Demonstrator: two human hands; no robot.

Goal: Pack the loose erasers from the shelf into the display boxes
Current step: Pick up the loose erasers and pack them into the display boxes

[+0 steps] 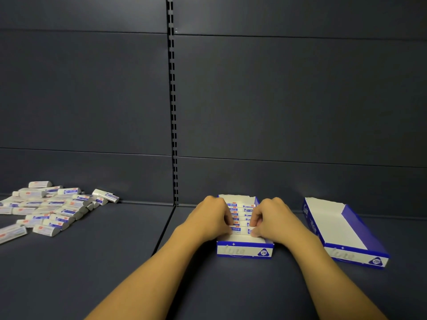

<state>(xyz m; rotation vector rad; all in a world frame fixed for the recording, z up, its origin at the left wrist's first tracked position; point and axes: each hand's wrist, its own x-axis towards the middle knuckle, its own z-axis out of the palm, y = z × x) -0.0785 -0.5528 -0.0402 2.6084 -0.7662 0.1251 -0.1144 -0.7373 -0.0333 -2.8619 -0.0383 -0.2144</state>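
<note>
Dark grey metal shelf: both the left hand [213, 217] and right hand [269, 217] pinch a white paper-sleeved eraser [240, 230], seating it into the half-filled blue-and-white cardboard display box [245, 250]. Next probably means reaching far left to the loose eraser pile [50, 209]; the empty second box [346, 227] waits on the right.

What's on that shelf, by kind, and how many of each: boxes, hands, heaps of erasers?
Display boxes: 2, a partly filled box and an empty box
Hands: 2, the left hand and the right hand, both at the front eraser in the filled box
Heaps of loose erasers: 1, too jumbled to count singly
Total: 5
</note>
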